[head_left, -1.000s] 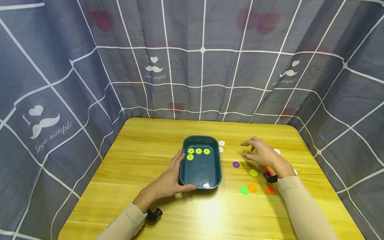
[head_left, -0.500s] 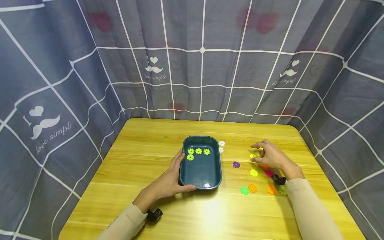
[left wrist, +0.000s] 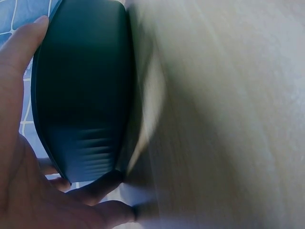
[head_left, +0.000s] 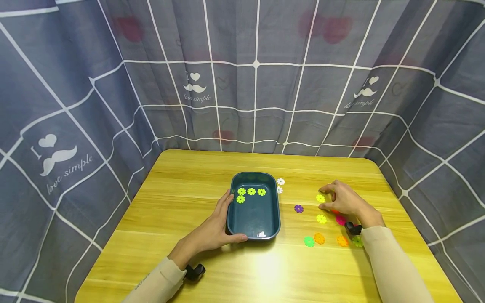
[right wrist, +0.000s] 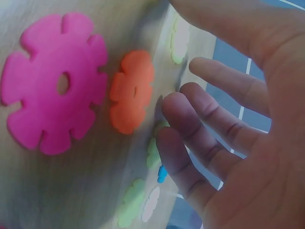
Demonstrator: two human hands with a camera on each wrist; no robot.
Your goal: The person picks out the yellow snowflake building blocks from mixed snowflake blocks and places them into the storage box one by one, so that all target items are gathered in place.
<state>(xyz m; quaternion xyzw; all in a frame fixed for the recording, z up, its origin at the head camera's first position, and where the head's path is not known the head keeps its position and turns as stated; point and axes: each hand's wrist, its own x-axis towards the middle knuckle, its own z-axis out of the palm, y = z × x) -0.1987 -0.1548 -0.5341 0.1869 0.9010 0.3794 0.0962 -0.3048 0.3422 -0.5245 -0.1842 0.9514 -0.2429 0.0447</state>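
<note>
In the head view a dark teal plastic basin (head_left: 254,219) stands on the table, with several yellow-green snowflake discs (head_left: 251,192) lying toward its far end. My left hand (head_left: 214,225) grips its near-left corner, thumb at the near rim and fingers along the left side; the left wrist view shows fingers around the basin wall (left wrist: 86,86). My right hand (head_left: 342,200) hovers low with thumb and fingers apart around a yellow snowflake disc (head_left: 320,198). In the right wrist view that yellow disc (right wrist: 180,40) lies between thumb and index finger, a gap showing beside the fingertips.
Loose discs lie about the right hand: purple (head_left: 299,208), yellow (head_left: 321,219), pink (head_left: 340,220), green (head_left: 309,241) and orange (head_left: 319,238). White discs (head_left: 280,182) lie beside the basin's right side. A grey checked curtain (head_left: 235,97) encloses the wooden table (head_left: 182,185).
My right hand has moved right and a little nearer, lowering around the yellow disc; discs under its wrist have come into view. The left hand and basin stay put.
</note>
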